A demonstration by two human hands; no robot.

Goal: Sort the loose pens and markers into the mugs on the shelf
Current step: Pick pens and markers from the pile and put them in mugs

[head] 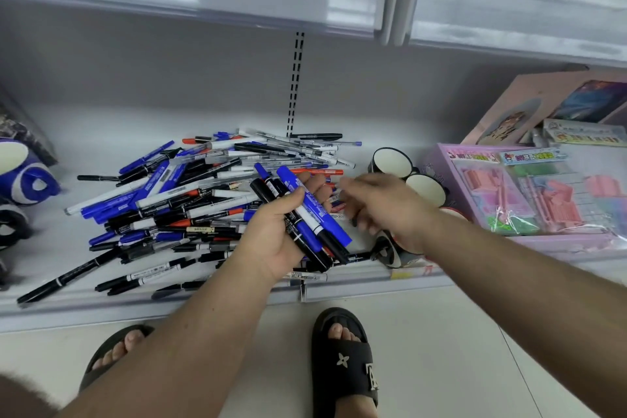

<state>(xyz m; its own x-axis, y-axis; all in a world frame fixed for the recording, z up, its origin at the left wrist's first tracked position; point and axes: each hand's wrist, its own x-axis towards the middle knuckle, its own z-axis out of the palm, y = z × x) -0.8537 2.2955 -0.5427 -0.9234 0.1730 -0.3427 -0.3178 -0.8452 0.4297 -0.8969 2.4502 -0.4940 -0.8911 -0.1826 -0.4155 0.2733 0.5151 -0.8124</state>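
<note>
At the far left of the shelf [237,119] lay a blue mug [23,171] on its side, with a dark mug [12,224] just below it. Next came a big pile of pens [176,200], blue, black, red and white, all mixed up and spread over the middle of the shelf. A few black pens lay near the front edge.

The left hand [281,231] was over the right side of the pile, palm up. Its grip was closed on a bunch of markers [305,217], blue ones and black ones, with the thumb across them. The markers pointed up and to the left.

The right hand [383,204] was just beside the bunch, a bit blurred. Its fingers were bent loosely and pointed left at the markers. I could not tell if it held anything.

Behind the right hand stood two black mugs [393,161] with white insides, one close beside the other. Another mug [390,253] lay under the right wrist, mostly hidden by it.

To the right sat a pink box [509,193] of toys, touching the mugs' side of the shelf. Behind it leaned a pink card [515,105] and some small packs.

Down on the floor [475,349] were two feet in black slippers [342,360].
</note>
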